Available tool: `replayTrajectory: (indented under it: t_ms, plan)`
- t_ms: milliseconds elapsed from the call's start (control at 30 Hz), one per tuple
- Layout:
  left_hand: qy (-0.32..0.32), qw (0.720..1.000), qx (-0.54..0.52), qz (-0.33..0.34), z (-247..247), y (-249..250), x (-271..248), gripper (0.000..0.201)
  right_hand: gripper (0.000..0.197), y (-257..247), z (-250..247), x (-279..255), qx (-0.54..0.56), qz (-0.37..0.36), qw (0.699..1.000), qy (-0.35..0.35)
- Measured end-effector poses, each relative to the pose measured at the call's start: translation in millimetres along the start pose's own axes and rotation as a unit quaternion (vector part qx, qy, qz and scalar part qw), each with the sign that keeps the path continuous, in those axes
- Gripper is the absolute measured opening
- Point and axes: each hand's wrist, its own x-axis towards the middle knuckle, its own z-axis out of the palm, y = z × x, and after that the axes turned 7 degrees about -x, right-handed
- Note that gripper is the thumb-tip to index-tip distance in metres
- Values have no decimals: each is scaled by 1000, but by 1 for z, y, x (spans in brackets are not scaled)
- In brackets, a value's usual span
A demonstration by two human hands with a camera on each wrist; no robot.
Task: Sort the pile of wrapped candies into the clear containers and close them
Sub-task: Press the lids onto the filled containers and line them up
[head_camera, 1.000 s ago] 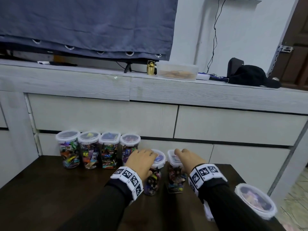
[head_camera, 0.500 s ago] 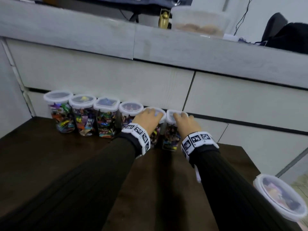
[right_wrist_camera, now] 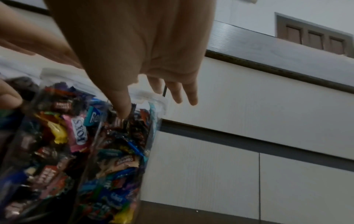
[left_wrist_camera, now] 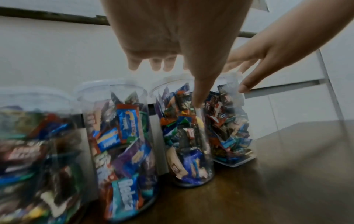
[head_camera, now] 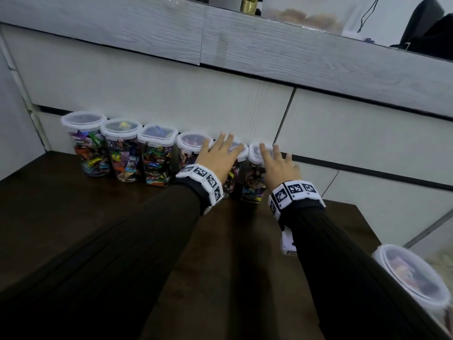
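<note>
Six clear containers of wrapped candies with white lids stand in a row at the back of the dark table (head_camera: 127, 229). My left hand (head_camera: 219, 153) lies over the lid of the fifth container (head_camera: 232, 179), fingers straight and spread. My right hand (head_camera: 277, 159) is spread the same way over the sixth container (head_camera: 253, 184). In the left wrist view my thumb hangs in front of the round jar (left_wrist_camera: 185, 144). The right wrist view shows the square-lidded jar (right_wrist_camera: 114, 151) under my straight fingers. I cannot tell whether the palms touch the lids.
A seventh lidded container (head_camera: 414, 278) of candies stands at the table's right front corner, close to my right forearm. The white cabinet drawers (head_camera: 171, 99) rise directly behind the row. The table's right edge (head_camera: 365, 224) drops to the floor.
Both hands slid the two containers back into line with the others against the cabinet. The fingers, curled over the lids before, are now straight and spread.
</note>
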Motion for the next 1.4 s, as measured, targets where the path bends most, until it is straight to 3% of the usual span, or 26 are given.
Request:
replayTrajectory:
  t_ms: [133, 200, 267, 400, 667, 800, 1000, 1233, 1400]
  plan:
    - [54, 997, -33, 42, 2, 5, -38, 63, 66, 4, -18, -24, 21, 9, 999, 49]
    - [6, 996, -74, 56, 3, 8, -59, 47, 53, 12, -32, -39, 18, 18, 998, 49]
    - [-87, 991, -94, 36, 7, 11, -83, 39, 47, 22, -46, -57, 4, 20, 1000, 23]
    - [-203, 974, -100, -28, 24, 15, -125, 50, 46, 47, -61, -103, -31, 45, 998, -16]
    - [-265, 954, -97, -102, 45, 19, -178, 86, 71, 105, -43, -206, -25, 205, 976, -63]
    - [-283, 945, -110, -122, 52, 20, -192, 87, 67, 112, -27, -233, 7, 218, 973, -78]
    - [-267, 949, -110, -129, 53, 20, -195, 87, 59, 100, -23, -235, 0, 164, 986, -34]
    - [-251, 955, -91, -127, 54, 21, -192, 87, 59, 58, -16, -193, 80, 92, 992, 23]
    - [-245, 959, -84, -113, 59, 17, -189, 87, 53, 50, -14, -143, -23, 96, 993, 60]
